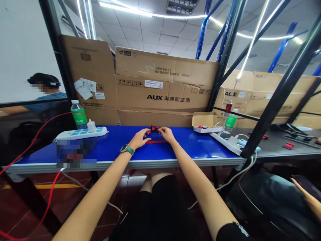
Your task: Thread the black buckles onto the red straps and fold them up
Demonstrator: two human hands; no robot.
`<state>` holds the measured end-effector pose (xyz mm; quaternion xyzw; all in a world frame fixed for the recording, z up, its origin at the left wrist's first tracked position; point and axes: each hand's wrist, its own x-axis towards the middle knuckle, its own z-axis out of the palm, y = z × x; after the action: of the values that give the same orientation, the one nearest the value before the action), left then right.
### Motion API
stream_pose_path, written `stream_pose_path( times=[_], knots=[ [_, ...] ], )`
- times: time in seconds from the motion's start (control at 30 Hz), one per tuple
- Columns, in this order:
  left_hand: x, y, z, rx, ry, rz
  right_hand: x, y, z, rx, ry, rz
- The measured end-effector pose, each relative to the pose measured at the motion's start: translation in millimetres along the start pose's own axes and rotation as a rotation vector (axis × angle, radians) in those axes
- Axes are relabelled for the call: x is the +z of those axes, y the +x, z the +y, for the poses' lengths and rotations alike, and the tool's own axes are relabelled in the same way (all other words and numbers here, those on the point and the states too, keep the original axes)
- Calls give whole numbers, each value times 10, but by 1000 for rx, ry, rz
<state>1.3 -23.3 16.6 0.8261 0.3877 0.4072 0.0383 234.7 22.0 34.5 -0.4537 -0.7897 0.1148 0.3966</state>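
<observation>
Both my arms reach out over a blue table. My left hand, with a green watch at the wrist, and my right hand pinch a small red and black object between their fingertips at the far middle of the table. Under the hands a thin red strip lies flat on the blue surface. The object is too small to name.
A white power strip and a green bottle stand at the left. At the right are a small open cardboard box with small parts, another power strip and a second bottle. Large cartons wall the back. Another person sits far left.
</observation>
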Motion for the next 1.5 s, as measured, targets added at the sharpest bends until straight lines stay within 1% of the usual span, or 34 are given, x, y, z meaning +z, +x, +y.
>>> stream_pose_path(
  times=[0.07,0.13,0.2,0.27,0.33,0.37,0.47,0.53,0.6,0.67,0.73,0.8,0.9,0.97,1.03,1.1,1.17,1.2,1.23,1.3,1.37,1.43,1.5],
  knots=[
    [-9,11,27,32,-50,11,76,-9,-54,-62,149,-85],
    [-7,19,49,36,-62,6,150,-23,-98,-82,254,-162],
    [2,25,54,28,-60,9,199,-35,-124,-83,300,-215],
    [9,29,40,11,-45,28,212,-41,-127,-99,280,-225],
    [4,32,14,-46,-8,83,197,-45,-113,-138,200,-195],
    [-6,31,-1,-101,24,129,185,-47,-102,-163,141,-193],
    [-61,15,-40,-336,167,319,151,-51,-61,-204,-102,-281],
    [-104,-5,-54,-479,272,418,129,-55,-33,-171,-275,-340],
    [-132,-23,-59,-575,353,458,101,-61,-7,-92,-405,-336],
    [-136,-36,-64,-635,399,442,66,-70,14,-7,-485,-298],
    [-118,-41,-78,-654,414,385,39,-80,26,40,-512,-246],
    [-90,-43,-102,-640,405,306,37,-87,28,18,-486,-234],
    [-52,-46,-153,-618,392,205,89,-81,15,-53,-429,-306],
    [-35,-47,-187,-603,383,168,134,-68,0,-60,-412,-337],
    [-24,-46,-215,-566,365,153,163,-53,-17,-94,-368,-342],
    [-16,-42,-233,-528,346,150,167,-43,-36,-207,-245,-380],
    [-9,-36,-242,-506,331,156,153,-39,-54,-310,-75,-409],
    [-6,-33,-244,-503,326,160,145,-41,-60,-325,-7,-394],
    [-3,-30,-245,-502,321,163,138,-44,-64,-310,29,-353],
    [3,-25,-247,-500,318,165,132,-56,-65,-239,-12,-232],
    [10,-23,-249,-494,318,157,134,-74,-60,-186,-141,-163],
    [17,-23,-248,-486,317,147,135,-92,-64,-188,-231,-187],
    [20,-25,-239,-487,325,137,131,-107,-86,-220,-197,-273]
  ],
)
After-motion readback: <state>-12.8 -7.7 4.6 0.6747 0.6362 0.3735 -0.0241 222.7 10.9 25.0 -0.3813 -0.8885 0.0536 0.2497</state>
